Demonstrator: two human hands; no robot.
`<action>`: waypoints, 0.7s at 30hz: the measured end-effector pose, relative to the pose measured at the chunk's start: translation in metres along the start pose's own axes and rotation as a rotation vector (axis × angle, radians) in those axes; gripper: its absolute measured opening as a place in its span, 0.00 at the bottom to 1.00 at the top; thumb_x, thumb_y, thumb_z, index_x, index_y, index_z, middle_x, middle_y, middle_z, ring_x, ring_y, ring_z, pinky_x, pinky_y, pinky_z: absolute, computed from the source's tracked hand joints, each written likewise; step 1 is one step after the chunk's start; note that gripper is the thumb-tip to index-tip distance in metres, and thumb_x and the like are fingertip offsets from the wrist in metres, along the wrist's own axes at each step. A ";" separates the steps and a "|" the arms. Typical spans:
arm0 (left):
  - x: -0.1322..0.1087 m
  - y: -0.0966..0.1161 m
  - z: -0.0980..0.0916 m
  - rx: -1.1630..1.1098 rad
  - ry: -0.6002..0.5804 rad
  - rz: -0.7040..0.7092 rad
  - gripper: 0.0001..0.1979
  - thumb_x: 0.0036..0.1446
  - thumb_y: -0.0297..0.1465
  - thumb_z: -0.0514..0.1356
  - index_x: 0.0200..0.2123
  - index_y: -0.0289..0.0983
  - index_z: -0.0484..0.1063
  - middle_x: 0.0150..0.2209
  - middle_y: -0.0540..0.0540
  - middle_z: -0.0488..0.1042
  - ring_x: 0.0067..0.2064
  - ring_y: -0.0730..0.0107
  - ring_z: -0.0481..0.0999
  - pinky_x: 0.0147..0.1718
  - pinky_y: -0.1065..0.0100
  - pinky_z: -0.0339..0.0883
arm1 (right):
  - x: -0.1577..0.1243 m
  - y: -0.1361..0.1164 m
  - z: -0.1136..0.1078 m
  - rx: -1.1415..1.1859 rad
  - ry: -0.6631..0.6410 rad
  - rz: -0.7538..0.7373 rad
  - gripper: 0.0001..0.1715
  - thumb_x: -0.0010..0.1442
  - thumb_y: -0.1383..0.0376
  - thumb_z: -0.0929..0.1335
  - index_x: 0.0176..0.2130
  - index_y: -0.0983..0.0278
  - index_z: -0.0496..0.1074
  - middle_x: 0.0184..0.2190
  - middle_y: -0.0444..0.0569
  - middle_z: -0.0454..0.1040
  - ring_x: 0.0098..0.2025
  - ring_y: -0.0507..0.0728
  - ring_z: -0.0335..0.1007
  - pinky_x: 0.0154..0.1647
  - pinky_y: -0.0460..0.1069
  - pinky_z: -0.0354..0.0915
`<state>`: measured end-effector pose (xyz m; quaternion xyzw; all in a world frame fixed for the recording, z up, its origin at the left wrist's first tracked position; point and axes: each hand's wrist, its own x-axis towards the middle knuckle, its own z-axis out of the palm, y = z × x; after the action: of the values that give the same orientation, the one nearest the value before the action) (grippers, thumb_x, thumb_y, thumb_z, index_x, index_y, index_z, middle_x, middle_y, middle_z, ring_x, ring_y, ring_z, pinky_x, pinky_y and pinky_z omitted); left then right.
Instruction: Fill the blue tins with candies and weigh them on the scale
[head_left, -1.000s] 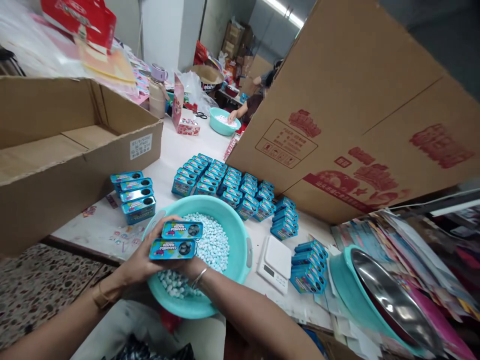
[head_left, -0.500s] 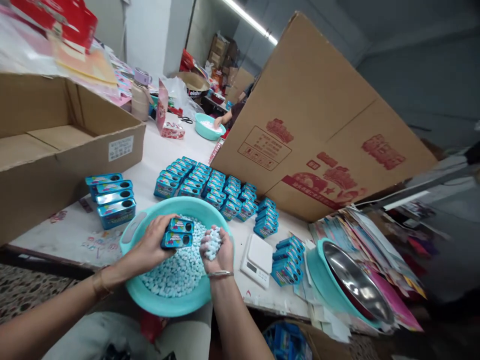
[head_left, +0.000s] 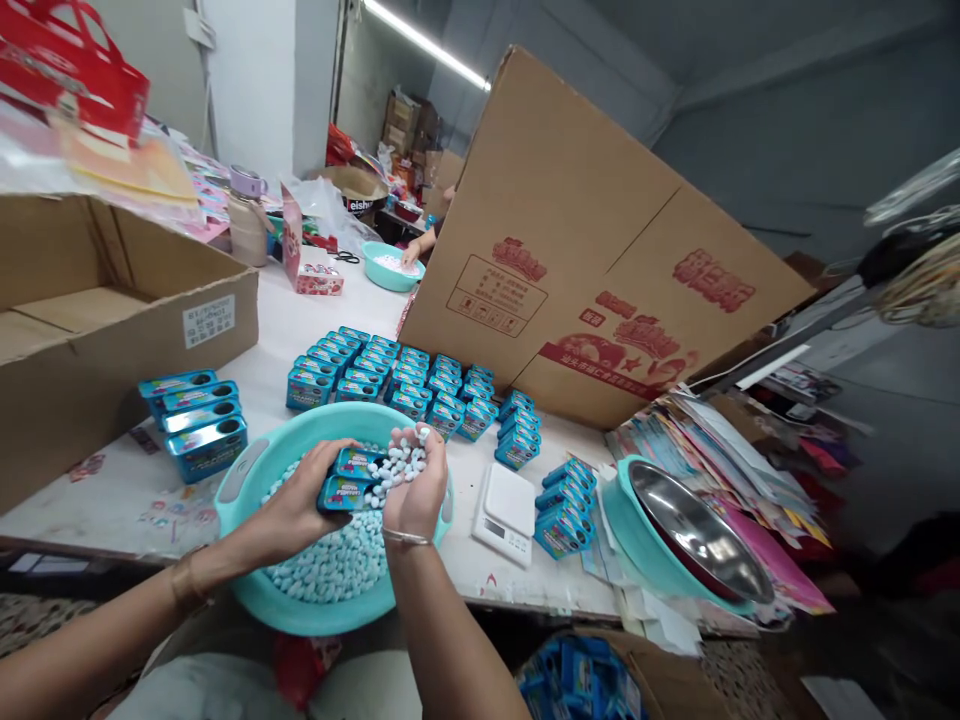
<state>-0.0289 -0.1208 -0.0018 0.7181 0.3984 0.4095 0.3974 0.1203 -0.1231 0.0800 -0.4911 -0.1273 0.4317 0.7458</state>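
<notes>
Two blue tins (head_left: 351, 478) with dark round openings are held side by side in my left hand (head_left: 296, 500), closed around them over a teal basin (head_left: 337, 618). Small pale blue candies (head_left: 330, 568) fill the bottom of the basin. My right hand (head_left: 418, 500) is cupped and tilted toward the tins, holding a heap of the same candies (head_left: 399, 462). Some of these lie at the tins' edge, by the openings. Whether any have gone inside cannot be made out.
Rows of blue tins (head_left: 375, 370) stand behind the basin, with more tins (head_left: 202, 440) at left. Right of it sit a white scale (head_left: 504, 515), further tins (head_left: 564, 520) and a steel bowl (head_left: 701, 525). Cardboard boxes (head_left: 120, 380) flank the table; a co-worker's hand (head_left: 411, 254) reaches into another basin.
My right hand has moved up and left to the tins and tipped its candies toward them. My left hand still holds the two tins. The view has shifted slightly.
</notes>
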 end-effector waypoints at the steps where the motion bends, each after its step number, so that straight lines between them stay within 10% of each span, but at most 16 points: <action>1: 0.001 0.002 -0.001 -0.010 0.011 -0.014 0.39 0.53 0.35 0.71 0.69 0.41 0.67 0.67 0.34 0.75 0.70 0.36 0.74 0.73 0.36 0.66 | -0.002 -0.001 0.001 -0.026 -0.016 -0.006 0.12 0.64 0.54 0.71 0.43 0.57 0.75 0.34 0.45 0.84 0.42 0.59 0.85 0.53 0.56 0.79; 14: 0.010 0.022 -0.018 -0.251 -0.106 -0.181 0.42 0.46 0.36 0.76 0.65 0.40 0.69 0.56 0.41 0.84 0.55 0.44 0.85 0.59 0.46 0.80 | 0.021 -0.017 -0.013 0.005 -0.048 0.170 0.09 0.61 0.54 0.71 0.39 0.56 0.74 0.33 0.44 0.81 0.41 0.57 0.83 0.51 0.54 0.78; 21: 0.002 0.009 -0.017 -0.168 0.001 -0.163 0.42 0.45 0.37 0.75 0.65 0.41 0.70 0.60 0.38 0.83 0.62 0.37 0.83 0.67 0.39 0.74 | 0.032 0.015 -0.045 -0.499 -0.275 -0.002 0.20 0.58 0.50 0.78 0.45 0.58 0.86 0.58 0.52 0.87 0.69 0.64 0.76 0.72 0.58 0.69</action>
<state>-0.0411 -0.1179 0.0126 0.6473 0.4201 0.4080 0.4880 0.1590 -0.1243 0.0380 -0.5962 -0.3301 0.4490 0.5779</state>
